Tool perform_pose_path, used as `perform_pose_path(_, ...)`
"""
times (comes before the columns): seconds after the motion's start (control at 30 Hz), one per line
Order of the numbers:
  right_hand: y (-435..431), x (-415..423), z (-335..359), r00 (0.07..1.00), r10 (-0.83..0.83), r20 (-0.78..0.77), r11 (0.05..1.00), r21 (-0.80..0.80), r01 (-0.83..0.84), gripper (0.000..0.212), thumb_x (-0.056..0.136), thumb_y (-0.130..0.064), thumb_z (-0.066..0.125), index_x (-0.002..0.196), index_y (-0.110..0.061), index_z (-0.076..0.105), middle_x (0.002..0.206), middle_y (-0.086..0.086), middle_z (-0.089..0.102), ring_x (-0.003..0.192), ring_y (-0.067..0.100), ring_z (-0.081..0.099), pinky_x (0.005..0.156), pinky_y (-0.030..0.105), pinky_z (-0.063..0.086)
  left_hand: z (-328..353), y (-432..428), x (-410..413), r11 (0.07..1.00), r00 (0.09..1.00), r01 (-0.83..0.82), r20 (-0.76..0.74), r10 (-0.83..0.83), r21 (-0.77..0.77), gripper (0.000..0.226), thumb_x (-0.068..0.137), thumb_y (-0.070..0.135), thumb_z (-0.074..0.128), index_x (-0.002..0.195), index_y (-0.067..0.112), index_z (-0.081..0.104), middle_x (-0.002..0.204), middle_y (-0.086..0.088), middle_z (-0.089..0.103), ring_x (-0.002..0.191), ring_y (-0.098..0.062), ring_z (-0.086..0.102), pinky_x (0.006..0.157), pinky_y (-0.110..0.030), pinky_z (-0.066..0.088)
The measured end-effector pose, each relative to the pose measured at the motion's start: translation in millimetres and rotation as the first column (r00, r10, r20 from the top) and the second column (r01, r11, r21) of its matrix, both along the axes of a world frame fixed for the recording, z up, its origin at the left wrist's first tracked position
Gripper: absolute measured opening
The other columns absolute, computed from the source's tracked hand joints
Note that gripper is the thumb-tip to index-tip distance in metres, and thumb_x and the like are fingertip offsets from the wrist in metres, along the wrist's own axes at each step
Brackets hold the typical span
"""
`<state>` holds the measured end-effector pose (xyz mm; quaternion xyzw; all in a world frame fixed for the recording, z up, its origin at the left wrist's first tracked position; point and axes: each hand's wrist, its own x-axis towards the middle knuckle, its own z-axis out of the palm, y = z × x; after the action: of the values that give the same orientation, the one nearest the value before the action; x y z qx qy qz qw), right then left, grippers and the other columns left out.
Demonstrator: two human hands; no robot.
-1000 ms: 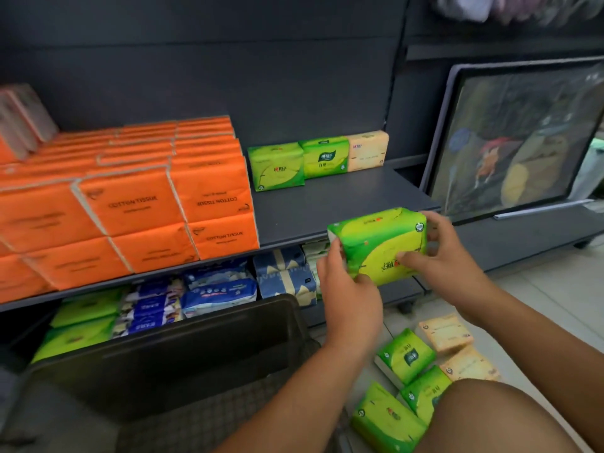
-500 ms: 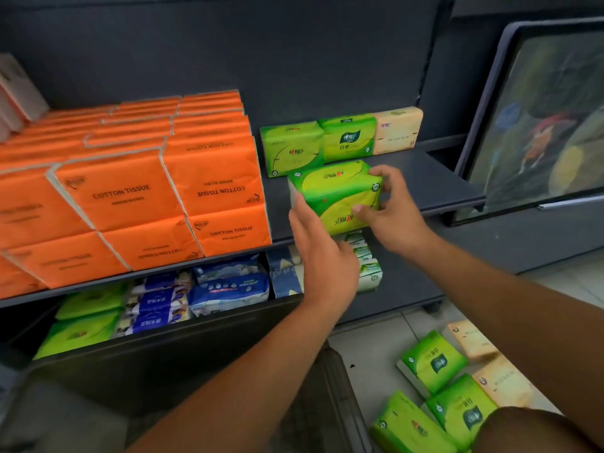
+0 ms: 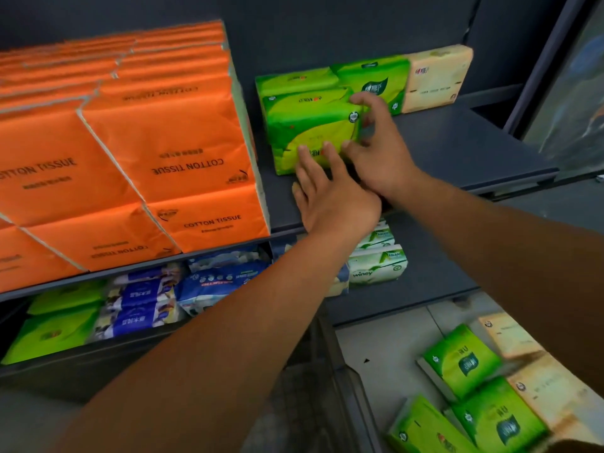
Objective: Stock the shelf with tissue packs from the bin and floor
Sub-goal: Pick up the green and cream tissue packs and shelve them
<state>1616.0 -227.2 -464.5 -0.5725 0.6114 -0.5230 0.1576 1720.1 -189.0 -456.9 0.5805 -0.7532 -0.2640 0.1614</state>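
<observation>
A green tissue pack (image 3: 307, 125) stands on the dark middle shelf (image 3: 457, 148), right in front of another green pack (image 3: 294, 81) at the back. My right hand (image 3: 382, 152) grips the pack's right end, fingers curled round it. My left hand (image 3: 333, 197) lies low on the shelf, its straight fingers touching the pack's lower front. More green packs (image 3: 464, 364) and beige packs (image 3: 510, 335) lie on the floor at the lower right. The dark bin (image 3: 327, 371) is below my arms, its inside hidden.
Stacked orange cotton tissue packs (image 3: 147, 142) fill the shelf's left side. A second green pack (image 3: 376, 76) and a beige pack (image 3: 438, 80) stand at the back. The lower shelf holds blue packs (image 3: 147, 299) and white-green packs (image 3: 376, 266). A framed panel stands at right.
Both hands carried the green pack up from in front of the shelf and set it on the shelf against the back green pack. My left hand's fingers have straightened.
</observation>
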Motion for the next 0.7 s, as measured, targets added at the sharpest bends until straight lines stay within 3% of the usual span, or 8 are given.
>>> perform_pose_path(0.2, -23, -4, 5, 1.000, 0.008, 0.009, 1.000, 0.018, -0.008, 0.054, 0.086, 0.007, 0.060, 0.123, -0.030, 0.045, 0.112, -0.004, 0.045, 0.099, 0.000, 0.046, 0.083, 0.022, 0.045, -2, -15, -4, 1.000, 1.000, -0.023, -0.006, 0.023, 0.005, 0.082, 0.097, 0.034, 0.042, 0.157, 0.020, -0.012, 0.157, -0.011, -0.035, 0.147, -0.029, -0.028, 0.120, -0.046, -0.011)
perform_pose_path(0.3, -25, -5, 5, 0.999, 0.032, 0.018, 0.998, 0.049, -0.032, 0.057, 0.086, 0.008, 0.059, 0.118, -0.036, 0.042, 0.109, -0.008, 0.047, 0.108, 0.013, 0.050, 0.085, 0.026, 0.048, -3, -18, -3, 1.000, 1.000, -0.017, 0.000, 0.017, 0.008, 0.081, 0.098, 0.034, 0.042, 0.157, 0.019, -0.010, 0.157, -0.011, -0.035, 0.147, -0.029, -0.027, 0.121, -0.045, -0.011)
perform_pose_path(0.37, -23, -9, 10, 0.998, 0.057, 0.011, 0.996, 0.072, -0.057, 0.058, 0.085, 0.008, 0.057, 0.119, -0.039, 0.044, 0.116, 0.003, 0.054, 0.105, 0.022, 0.058, 0.084, 0.032, 0.054, -1, -20, -1, 1.000, 1.000, -0.018, 0.012, 0.018, 0.012, 0.080, 0.098, 0.033, 0.042, 0.157, 0.020, -0.010, 0.157, -0.012, -0.036, 0.147, -0.030, -0.027, 0.121, -0.045, -0.010)
perform_pose_path(0.5, -1, -22, 27, 0.994, 0.064, -0.090, 0.978, 0.202, -0.045, 0.065, 0.092, 0.004, 0.050, 0.144, -0.035, 0.040, 0.116, 0.004, 0.054, 0.079, 0.014, 0.056, 0.062, 0.015, 0.047, 6, -18, 8, 0.999, 0.999, 0.017, 0.046, -0.019, 0.051, 0.083, 0.096, 0.030, 0.045, 0.157, 0.022, -0.011, 0.157, -0.010, -0.036, 0.147, -0.031, -0.028, 0.122, -0.046, -0.008)
perform_pose_path(0.6, 27, -33, 34, 0.986, -0.010, -0.167, 0.966, 0.254, 0.052, 0.058, 0.095, -0.002, 0.051, 0.146, -0.028, 0.043, 0.121, 0.006, 0.057, 0.086, 0.016, 0.057, 0.064, 0.017, 0.044, 14, -6, 19, 0.997, 0.993, 0.052, 0.106, -0.057, 0.052, 0.080, 0.098, 0.031, 0.045, 0.158, 0.024, -0.008, 0.160, -0.010, -0.029, 0.147, -0.032, -0.026, 0.122, -0.047, -0.006)
perform_pose_path(0.7, 66, -43, 46, 0.948, -0.024, -0.317, 0.931, 0.338, 0.137, 0.040, 0.098, -0.008, 0.050, 0.136, -0.018, 0.056, 0.131, 0.006, 0.059, 0.107, 0.019, 0.059, 0.080, 0.017, 0.040, 22, 11, 25, 0.995, 0.980, 0.100, 0.173, -0.098, -0.006, 0.072, 0.100, 0.035, 0.041, 0.158, 0.022, 0.001, 0.164, -0.011, -0.014, 0.150, -0.034, -0.015, 0.122, -0.048, -0.001)
